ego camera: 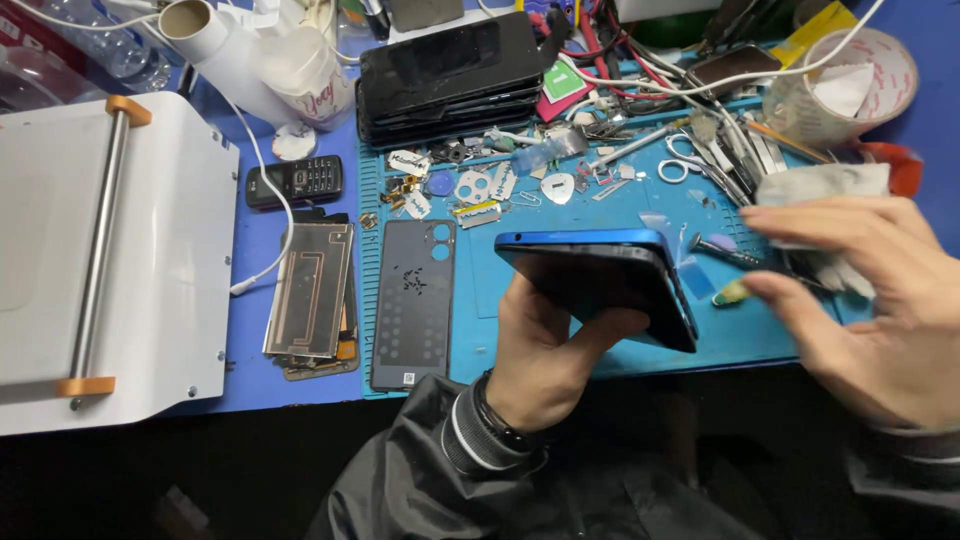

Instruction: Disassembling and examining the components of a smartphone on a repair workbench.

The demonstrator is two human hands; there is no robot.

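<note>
I see my left hand (545,350) raised above the near edge of the desk (250,330), its fingers clenched around a smartphone (600,285) with a blue frame. The phone is held clear of the blue work mat (600,210), tilted, dark face toward me, with my thumb across its lower left part.

My right hand (870,300) hangs to the right of the phone, blurred. Its fingers are loosely spread; a small pale green item (733,292) sits at the tip of the lower finger, but I cannot tell whether it is pinched or merely lying on the mat behind. The hand is just beside the phone's right end, not touching it.

On the mat, left of the held phone, a dark back cover (412,300) with round camera openings lies flat. Left of it, off the mat, lies a metallic plate (310,290) with copper traces. A small black keypad phone (295,182) lies above that. A stack of dark phones (450,75) stands at the far edge. Scissors (690,160) and assorted tweezers lie at the far right, near a roll of tape (850,85). A white machine (110,260) with a steel bar occupies the left of the desk.
</note>
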